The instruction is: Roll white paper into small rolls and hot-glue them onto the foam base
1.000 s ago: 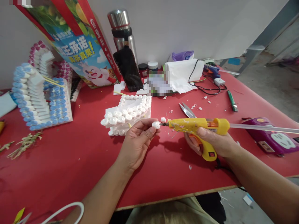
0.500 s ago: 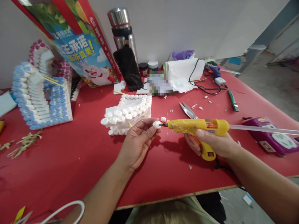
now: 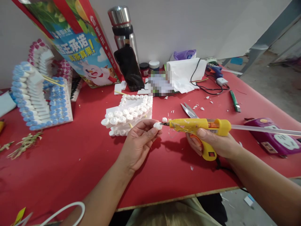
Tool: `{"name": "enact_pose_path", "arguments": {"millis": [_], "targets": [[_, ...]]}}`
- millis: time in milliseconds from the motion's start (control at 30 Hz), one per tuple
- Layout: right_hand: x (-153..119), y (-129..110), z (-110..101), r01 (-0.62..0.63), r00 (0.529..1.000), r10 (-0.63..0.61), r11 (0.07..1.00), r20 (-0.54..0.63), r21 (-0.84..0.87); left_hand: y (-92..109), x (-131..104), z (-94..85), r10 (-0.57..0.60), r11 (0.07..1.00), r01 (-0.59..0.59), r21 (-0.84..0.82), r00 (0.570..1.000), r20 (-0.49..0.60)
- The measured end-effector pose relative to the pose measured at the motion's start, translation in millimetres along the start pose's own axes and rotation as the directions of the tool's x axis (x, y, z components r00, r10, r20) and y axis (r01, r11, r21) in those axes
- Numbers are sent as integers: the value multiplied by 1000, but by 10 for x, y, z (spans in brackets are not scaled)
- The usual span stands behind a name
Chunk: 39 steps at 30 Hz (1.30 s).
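Between the thumb and fingers of my left hand [image 3: 141,141] is a small white rosette [image 3: 157,126]. My right hand [image 3: 211,142] grips a yellow hot glue gun [image 3: 188,126] by its handle, fingers around the orange trigger. The metal nozzle points left and meets the rosette's right side, or nearly so. A clear glue stick [image 3: 263,129] juts from the gun's back. Just behind the nozzle lies another small white piece [image 3: 164,120]. Left of my hands stands a white model [image 3: 129,114] edged with rows of white rosettes.
Scissors [image 3: 188,110] lie behind the glue gun, a green utility knife [image 3: 235,101] and a purple power strip [image 3: 274,136] to the right. A blue-and-white rosette model [image 3: 42,94] stands left. At the back are a phone [image 3: 129,69], a steel flask [image 3: 119,18] and a printed bag [image 3: 87,59].
Both hands stay almost still. The glue gun has tilted or lifted very slightly, its nozzle still at the rosette.
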State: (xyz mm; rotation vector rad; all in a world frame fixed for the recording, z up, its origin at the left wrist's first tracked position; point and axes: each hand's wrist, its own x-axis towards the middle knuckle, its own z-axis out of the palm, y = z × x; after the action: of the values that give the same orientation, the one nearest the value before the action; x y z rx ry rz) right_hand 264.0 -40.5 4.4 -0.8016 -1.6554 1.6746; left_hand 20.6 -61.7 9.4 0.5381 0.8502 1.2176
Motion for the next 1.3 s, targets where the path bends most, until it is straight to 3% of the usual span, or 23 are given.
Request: {"name": "enact_pose_path", "arguments": {"millis": [700,833,933,1033,1133,1233,1300], "targets": [[-2,-3,9,-16,1000,16,1000,-18,-1,-3,18,-26,-5,999,5,-37,1000,14],[19,-11,16,-18,999,19,999,-42,29,-12,10,-25,19,999,-21,47,999,33],[32,-13,3,-24,995,32,996,-97,81,35,-45,-32,111,971,-118,209,993,44],[34,-10,-27,-42,988,62,988,-139,148,166,-156,-56,323,824,-304,478,945,44],[34,-9,-50,-10,984,39,986,-174,166,323,-268,-90,541,469,-454,758,825,159],[38,-18,-54,11,982,19,987,-187,159,391,-312,-128,559,70,-491,868,740,374],[41,-29,-52,12,982,18,987,-186,159,369,-300,-154,498,-123,-510,851,710,498]]}}
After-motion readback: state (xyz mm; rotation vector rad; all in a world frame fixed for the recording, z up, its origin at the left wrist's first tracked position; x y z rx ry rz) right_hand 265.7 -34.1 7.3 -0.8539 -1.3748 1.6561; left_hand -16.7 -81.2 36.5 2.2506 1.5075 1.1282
